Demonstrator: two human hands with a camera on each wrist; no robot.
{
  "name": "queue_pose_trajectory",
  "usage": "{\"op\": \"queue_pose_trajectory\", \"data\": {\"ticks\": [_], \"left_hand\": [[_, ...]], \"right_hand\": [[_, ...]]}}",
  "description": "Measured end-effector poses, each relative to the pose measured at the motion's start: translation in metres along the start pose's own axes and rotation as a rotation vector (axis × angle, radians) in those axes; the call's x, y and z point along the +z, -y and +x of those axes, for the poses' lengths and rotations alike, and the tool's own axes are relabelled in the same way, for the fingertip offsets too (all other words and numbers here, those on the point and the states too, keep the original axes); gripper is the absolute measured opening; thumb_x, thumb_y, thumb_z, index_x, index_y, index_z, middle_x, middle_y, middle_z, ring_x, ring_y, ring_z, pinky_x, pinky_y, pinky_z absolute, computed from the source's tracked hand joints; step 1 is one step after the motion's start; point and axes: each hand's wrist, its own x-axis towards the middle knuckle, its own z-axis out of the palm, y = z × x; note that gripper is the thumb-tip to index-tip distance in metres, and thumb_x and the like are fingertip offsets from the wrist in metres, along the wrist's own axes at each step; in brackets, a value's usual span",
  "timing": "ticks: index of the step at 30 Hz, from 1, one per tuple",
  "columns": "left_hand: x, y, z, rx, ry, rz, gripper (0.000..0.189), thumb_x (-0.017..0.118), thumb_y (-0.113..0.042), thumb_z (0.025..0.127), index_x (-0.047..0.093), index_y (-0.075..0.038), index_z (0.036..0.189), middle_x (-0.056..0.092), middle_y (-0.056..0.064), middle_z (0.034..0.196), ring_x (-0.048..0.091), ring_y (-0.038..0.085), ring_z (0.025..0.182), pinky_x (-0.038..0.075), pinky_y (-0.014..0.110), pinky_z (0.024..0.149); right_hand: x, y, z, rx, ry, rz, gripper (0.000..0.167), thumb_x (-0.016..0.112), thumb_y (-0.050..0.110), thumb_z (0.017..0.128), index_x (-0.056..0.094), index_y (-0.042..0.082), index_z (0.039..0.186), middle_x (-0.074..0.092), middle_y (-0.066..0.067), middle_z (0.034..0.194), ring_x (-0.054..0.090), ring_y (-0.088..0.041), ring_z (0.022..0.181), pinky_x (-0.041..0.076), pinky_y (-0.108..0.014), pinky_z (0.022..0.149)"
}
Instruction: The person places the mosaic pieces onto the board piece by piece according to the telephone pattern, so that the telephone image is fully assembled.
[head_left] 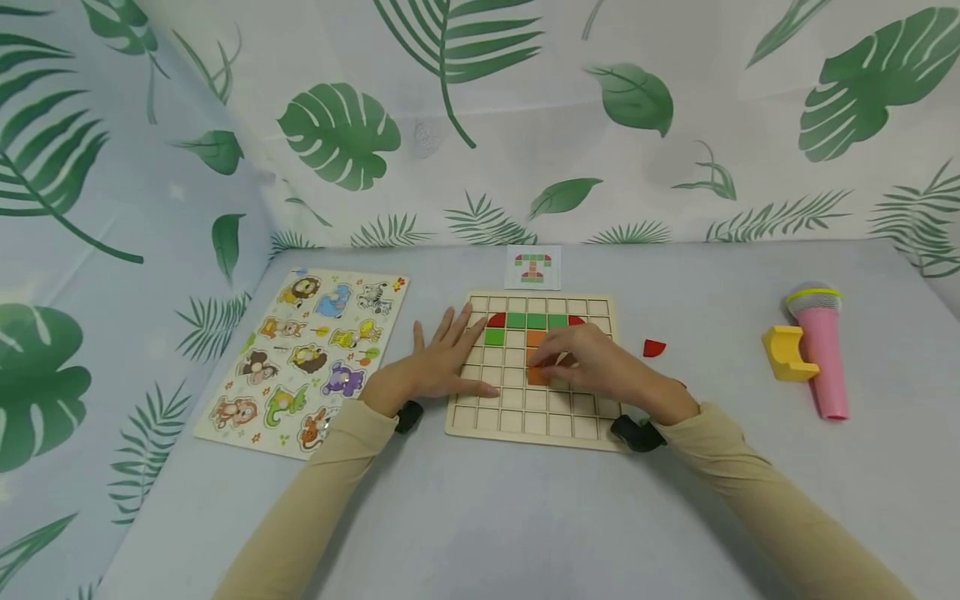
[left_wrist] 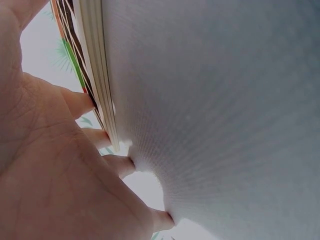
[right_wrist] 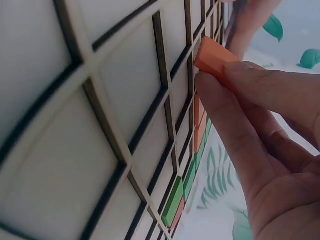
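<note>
A wooden grid board [head_left: 510, 421] lies on the table, with green square tiles [head_left: 536, 320] in a row near its top between two red rounded pieces [head_left: 497, 320]. A single green tile [head_left: 494, 337] sits below the left one, and orange tiles [head_left: 536, 338] run down the middle. My right hand [head_left: 592, 358] pinches an orange tile [right_wrist: 216, 56] between thumb and finger, over the lower end of that orange column. Spread fingers of my left hand [head_left: 438, 362] rest across the board's left edge; in the left wrist view some fingertips touch the cloth beside the board [left_wrist: 97, 65].
A pattern card [head_left: 533, 267] lies behind the board. To the left is an animal puzzle board [head_left: 300, 367]. Right of the board lies a loose red piece [head_left: 654, 347], then a yellow block [head_left: 787, 353] touching a pink toy microphone [head_left: 823, 358]. A leaf-print cloth [head_left: 480, 167] stands behind.
</note>
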Motion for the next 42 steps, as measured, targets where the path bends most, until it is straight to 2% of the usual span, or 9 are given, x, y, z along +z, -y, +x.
{"op": "queue_pose_trajectory", "data": {"ticks": [7, 17, 27, 36, 42], "left_hand": [[0.001, 0.0, 0.0, 0.002, 0.002, 0.004, 0.112, 0.067, -0.064, 0.095, -0.003, -0.02, 0.17, -0.023, 0.008, 0.173, -0.023, 0.034, 0.158, -0.017, 0.074, 0.115], [0.0, 0.0, 0.0, 0.005, 0.0, -0.001, 0.111, 0.066, -0.063, 0.095, -0.003, -0.019, 0.17, -0.023, 0.009, 0.173, -0.022, 0.034, 0.157, -0.017, 0.075, 0.114], [0.0, 0.0, -0.001, 0.004, -0.002, 0.001, 0.111, 0.067, -0.062, 0.095, -0.003, -0.019, 0.17, -0.023, 0.009, 0.173, -0.022, 0.034, 0.158, -0.017, 0.075, 0.114], [0.0, 0.001, -0.001, 0.01, -0.01, -0.001, 0.111, 0.067, -0.062, 0.095, -0.002, -0.019, 0.17, -0.022, 0.009, 0.173, -0.021, 0.035, 0.158, -0.017, 0.075, 0.114], [0.0, 0.0, -0.001, 0.011, -0.01, 0.0, 0.111, 0.068, -0.061, 0.095, -0.001, -0.018, 0.17, -0.021, 0.01, 0.173, -0.021, 0.035, 0.158, -0.017, 0.075, 0.114]], "right_hand": [[0.005, 0.002, 0.001, -0.007, -0.011, 0.008, 0.015, 0.08, -0.006, 0.087, 0.082, 0.0, 0.101, 0.076, -0.005, 0.098, 0.07, -0.02, 0.088, 0.06, -0.03, 0.075], [0.008, 0.008, 0.004, -0.026, -0.015, -0.089, 0.012, 0.082, -0.008, 0.084, 0.082, -0.003, 0.095, 0.074, -0.006, 0.089, 0.067, -0.019, 0.081, 0.058, -0.029, 0.07], [0.012, 0.014, 0.004, 0.037, -0.011, -0.154, 0.013, 0.082, -0.007, 0.084, 0.082, -0.002, 0.097, 0.073, -0.006, 0.089, 0.067, -0.019, 0.083, 0.059, -0.029, 0.074], [0.013, 0.017, 0.005, 0.03, -0.021, -0.182, 0.013, 0.084, -0.007, 0.082, 0.082, -0.002, 0.094, 0.074, -0.006, 0.089, 0.069, -0.021, 0.085, 0.06, -0.031, 0.077], [0.008, 0.014, -0.001, 0.017, 0.019, -0.151, 0.014, 0.081, -0.004, 0.087, 0.081, 0.0, 0.101, 0.075, -0.005, 0.096, 0.069, -0.022, 0.091, 0.06, -0.034, 0.081]]}}
